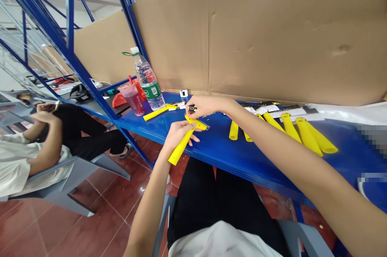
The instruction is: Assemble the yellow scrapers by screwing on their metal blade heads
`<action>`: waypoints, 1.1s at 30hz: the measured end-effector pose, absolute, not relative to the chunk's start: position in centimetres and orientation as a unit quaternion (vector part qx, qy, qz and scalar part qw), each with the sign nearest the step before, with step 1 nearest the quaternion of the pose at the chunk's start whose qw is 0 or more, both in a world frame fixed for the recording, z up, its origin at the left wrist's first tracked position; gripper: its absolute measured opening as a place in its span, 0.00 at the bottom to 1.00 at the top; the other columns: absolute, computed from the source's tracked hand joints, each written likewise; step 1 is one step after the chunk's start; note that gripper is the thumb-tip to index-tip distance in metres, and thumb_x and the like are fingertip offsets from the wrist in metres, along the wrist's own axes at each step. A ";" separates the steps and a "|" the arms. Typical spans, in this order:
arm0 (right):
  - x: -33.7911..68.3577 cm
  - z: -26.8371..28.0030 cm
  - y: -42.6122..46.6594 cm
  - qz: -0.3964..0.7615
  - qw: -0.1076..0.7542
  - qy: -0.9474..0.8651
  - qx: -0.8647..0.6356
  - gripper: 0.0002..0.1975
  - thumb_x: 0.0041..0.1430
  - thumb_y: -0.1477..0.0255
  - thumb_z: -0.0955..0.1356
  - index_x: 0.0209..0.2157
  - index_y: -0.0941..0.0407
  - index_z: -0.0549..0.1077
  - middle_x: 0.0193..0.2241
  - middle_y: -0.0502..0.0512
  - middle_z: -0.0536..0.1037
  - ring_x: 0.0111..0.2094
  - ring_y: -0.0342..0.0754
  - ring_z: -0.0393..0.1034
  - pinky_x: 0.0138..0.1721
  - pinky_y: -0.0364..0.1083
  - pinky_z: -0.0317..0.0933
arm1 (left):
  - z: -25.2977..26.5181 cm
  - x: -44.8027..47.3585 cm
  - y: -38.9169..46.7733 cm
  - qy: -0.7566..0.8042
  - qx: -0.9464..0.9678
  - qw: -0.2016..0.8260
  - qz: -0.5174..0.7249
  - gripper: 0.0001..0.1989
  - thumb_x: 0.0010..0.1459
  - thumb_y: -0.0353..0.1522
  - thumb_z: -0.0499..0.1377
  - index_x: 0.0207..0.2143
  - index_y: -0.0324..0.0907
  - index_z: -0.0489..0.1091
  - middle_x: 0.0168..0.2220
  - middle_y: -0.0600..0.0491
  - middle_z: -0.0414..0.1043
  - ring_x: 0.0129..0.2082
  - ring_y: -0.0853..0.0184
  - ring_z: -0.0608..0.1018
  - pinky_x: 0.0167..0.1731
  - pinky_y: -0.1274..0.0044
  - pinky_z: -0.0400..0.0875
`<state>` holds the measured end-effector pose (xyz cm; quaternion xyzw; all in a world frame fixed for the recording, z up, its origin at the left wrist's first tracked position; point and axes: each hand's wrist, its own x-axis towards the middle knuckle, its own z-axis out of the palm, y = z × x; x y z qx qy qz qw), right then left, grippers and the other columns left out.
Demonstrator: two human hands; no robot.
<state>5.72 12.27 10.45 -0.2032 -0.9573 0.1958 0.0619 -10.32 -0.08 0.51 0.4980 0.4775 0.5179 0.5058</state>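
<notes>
My left hand is closed around a yellow scraper with a T-shaped head, held over the front edge of the blue table. Its handle points down toward me, and a shiny strip shows at the right end of the head. Just above the head, my right hand pinches a small dark tool with a round end; its kind is not clear. Another yellow scraper lies on the table left of my hands. Several yellow handles rest to the right, partly behind my right forearm.
A water bottle and a red drink cup stand at the table's left end. A small white box sits by the cardboard wall. Black-and-white packets lie along the back. Another person sits to the left.
</notes>
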 end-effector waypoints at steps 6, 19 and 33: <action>5.7 10.8 11.8 0.200 0.043 -0.960 -0.194 0.08 0.58 0.76 0.71 0.39 0.58 0.83 0.29 0.52 0.80 0.25 0.44 0.68 0.27 0.45 0.58 | 1.1 -10.1 -0.3 0.500 0.502 0.501 0.498 0.13 0.65 0.34 0.66 0.44 0.31 0.79 0.47 0.33 0.86 0.22 0.64 0.84 0.16 0.77 0.73; 6.5 11.2 12.5 0.202 0.051 -0.958 -0.198 0.11 0.65 0.67 0.74 0.46 0.57 0.83 0.34 0.54 0.82 0.28 0.44 0.71 0.31 0.45 0.59 | 1.1 -10.7 0.0 0.482 0.502 0.512 0.503 0.15 0.64 0.36 0.68 0.43 0.31 0.80 0.47 0.33 0.86 0.20 0.67 0.81 0.15 0.78 0.71; 8.6 13.2 12.3 0.265 0.010 -0.937 -0.226 0.11 0.63 0.66 0.76 0.44 0.57 0.84 0.22 0.48 0.74 0.22 0.43 0.64 0.25 0.45 0.54 | 0.7 -11.0 0.0 0.466 0.502 0.505 0.525 0.16 0.64 0.39 0.68 0.43 0.32 0.81 0.50 0.33 0.85 0.23 0.66 0.83 0.17 0.79 0.72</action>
